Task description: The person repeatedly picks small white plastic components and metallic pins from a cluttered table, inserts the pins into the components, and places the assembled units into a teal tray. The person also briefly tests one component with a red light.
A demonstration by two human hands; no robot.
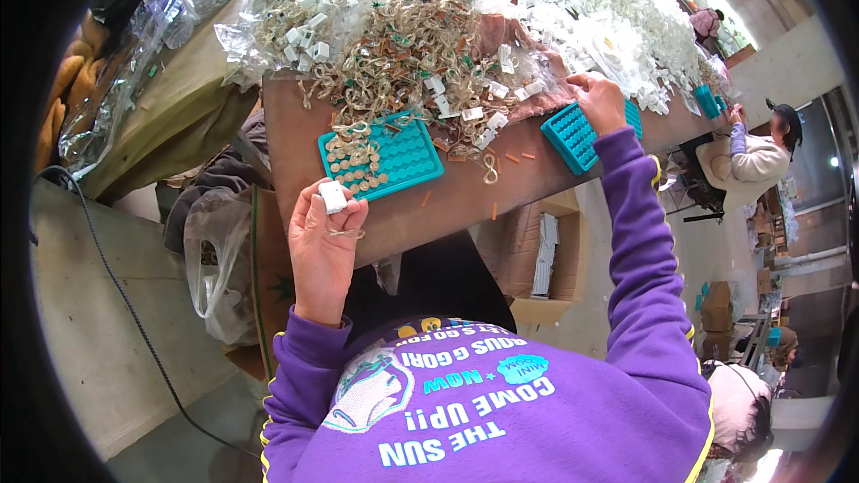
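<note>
My left hand [322, 255] pinches a small white plastic housing [333, 198] between thumb and fingers, just off the near left corner of a teal tray [407, 156]. A thin, pale wire shows at the same hand's fingers. Round tan discs with coiled wire [356, 181] fill the left part of that tray. Farther right, my right hand [601, 103] reaches over a second teal tray [570, 139] with rows of slots. Its thumb and forefinger are closed together at the tray's far side, and whatever they hold is too small to make out.
A tangled heap of pale wires [403, 45] with orange and white bits covers the middle of the brown table [385, 228]. Behind it lies a big pile of white parts [591, 13]. A cardboard box [564, 250] stands below the table edge. Another person [756, 156] sits at the right.
</note>
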